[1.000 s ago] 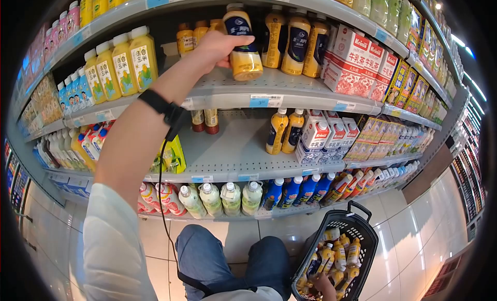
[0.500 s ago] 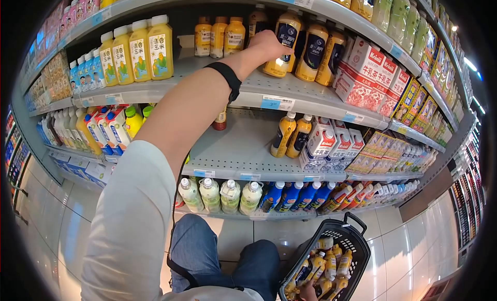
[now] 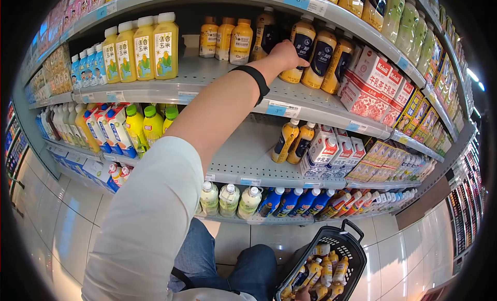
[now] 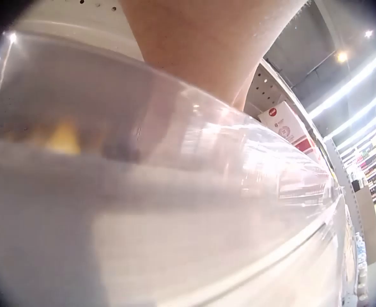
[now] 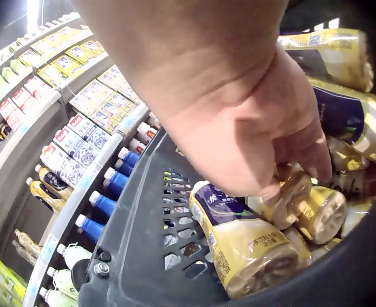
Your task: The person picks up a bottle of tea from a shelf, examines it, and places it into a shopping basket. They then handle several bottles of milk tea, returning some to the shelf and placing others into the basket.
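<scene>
My left hand (image 3: 286, 56) grips a yellow drink bottle (image 3: 304, 41) with a navy label, which stands at the front of the upper shelf (image 3: 217, 83). Similar bottles (image 3: 321, 55) are lined up to its right, and another stands behind the hand. In the left wrist view, a blurred, see-through surface (image 4: 143, 185) covers most of what lies below my wrist. Down in the dark basket (image 5: 143, 243), my right hand (image 5: 252, 134) curls its thumb and fingers around a yellow bottle (image 5: 290, 201) lying among several others. A navy-labelled bottle (image 5: 239, 236) lies just below that hand.
Small yellow bottles (image 3: 240, 41) and corn-drink bottles (image 3: 165, 47) stand left on the same shelf. Red-and-white milk tea cartons (image 3: 370, 75) are close on the right. Two dark-labelled bottles (image 3: 286, 140) stand one shelf lower. The basket is on the tiled floor at my right knee.
The left hand brought the navy-labelled bottle from in front of the shelf, rightward and back, into line with the others. The right hand has stayed in the basket.
</scene>
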Tool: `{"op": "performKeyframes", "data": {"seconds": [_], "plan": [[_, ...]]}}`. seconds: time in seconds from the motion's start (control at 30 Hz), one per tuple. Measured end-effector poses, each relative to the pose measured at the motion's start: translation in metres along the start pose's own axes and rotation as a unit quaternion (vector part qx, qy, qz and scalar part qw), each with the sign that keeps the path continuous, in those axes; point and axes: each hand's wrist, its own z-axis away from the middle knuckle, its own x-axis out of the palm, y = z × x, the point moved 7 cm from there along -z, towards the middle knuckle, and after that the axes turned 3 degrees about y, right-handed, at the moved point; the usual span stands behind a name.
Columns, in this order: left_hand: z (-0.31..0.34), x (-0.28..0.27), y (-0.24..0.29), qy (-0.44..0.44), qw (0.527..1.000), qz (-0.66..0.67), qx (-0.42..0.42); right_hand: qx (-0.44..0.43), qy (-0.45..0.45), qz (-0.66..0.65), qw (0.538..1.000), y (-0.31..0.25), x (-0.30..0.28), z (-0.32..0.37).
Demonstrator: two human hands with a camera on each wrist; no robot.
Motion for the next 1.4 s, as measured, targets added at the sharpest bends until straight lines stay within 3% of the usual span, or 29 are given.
{"op": "performKeyframes", "data": {"seconds": [0.37,0.43,0.57,0.7,0.73,0.8,0.87,0.97,1.03,1.07,1.13,1.17,1.2,1.23,1.27,1.3,1.37,1.4], "plan": [[-0.008,0.011,-0.001,-0.018,1.000,0.000,-0.007,0.015,0.000,-0.021,1.000,-0.001,-0.004,0.013],[0.003,0.032,-0.002,-0.196,0.975,-0.091,0.055,0.016,0.001,-0.025,1.000,0.001,-0.004,0.015],[0.029,0.014,0.011,-0.220,0.966,-0.118,0.073,0.019,-0.007,-0.042,0.999,0.006,-0.003,0.024],[0.027,0.019,0.005,-0.239,0.967,-0.091,0.012,-0.025,-0.018,-0.041,0.999,0.026,0.007,0.013],[0.028,0.021,0.006,-0.238,0.967,-0.089,0.012,-0.018,-0.019,-0.058,0.998,0.028,0.009,0.012],[0.024,0.007,0.008,-0.091,0.993,-0.079,-0.021,-0.011,-0.031,-0.120,0.992,0.030,0.010,0.012],[0.016,0.015,0.002,-0.075,0.994,-0.065,-0.045,-0.007,-0.066,-0.271,0.960,0.022,0.009,0.030],[0.015,0.002,0.009,-0.058,0.996,-0.048,-0.043,0.002,-0.181,-0.570,0.801,-0.008,0.003,0.091],[0.010,0.013,0.005,-0.079,0.996,-0.048,-0.014,-0.002,-0.218,-0.638,0.739,-0.043,-0.018,0.138],[0.006,0.015,0.004,-0.075,0.996,-0.050,0.013,-0.004,-0.217,-0.641,0.736,-0.036,-0.015,0.133],[0.006,0.015,0.004,-0.081,0.995,-0.054,0.001,0.001,-0.210,-0.640,0.739,-0.033,-0.011,0.133],[0.010,0.012,0.004,-0.087,0.994,-0.059,-0.016,0.000,-0.171,-0.565,0.807,-0.022,-0.005,0.099],[0.012,0.012,0.004,-0.106,0.993,-0.046,-0.019,-0.001,-0.106,-0.399,0.911,-0.002,0.004,0.049],[0.019,0.003,0.010,-0.110,0.993,-0.045,-0.016,-0.018,-0.047,-0.130,0.990,0.016,0.011,0.000],[0.029,-0.008,0.019,-0.122,0.992,-0.030,-0.028,-0.015,-0.020,0.022,0.999,0.027,0.016,-0.022],[0.038,-0.012,0.019,-0.135,0.990,-0.014,-0.042,-0.005,-0.011,0.093,0.996,0.039,0.020,-0.036],[0.046,-0.017,0.022,-0.133,0.991,0.012,0.032,0.009,0.001,0.086,0.996,0.023,0.005,-0.015],[0.063,-0.030,0.030,-0.181,0.982,0.028,0.033,0.036,-0.010,0.043,0.998,-0.028,-0.035,0.047]]}}
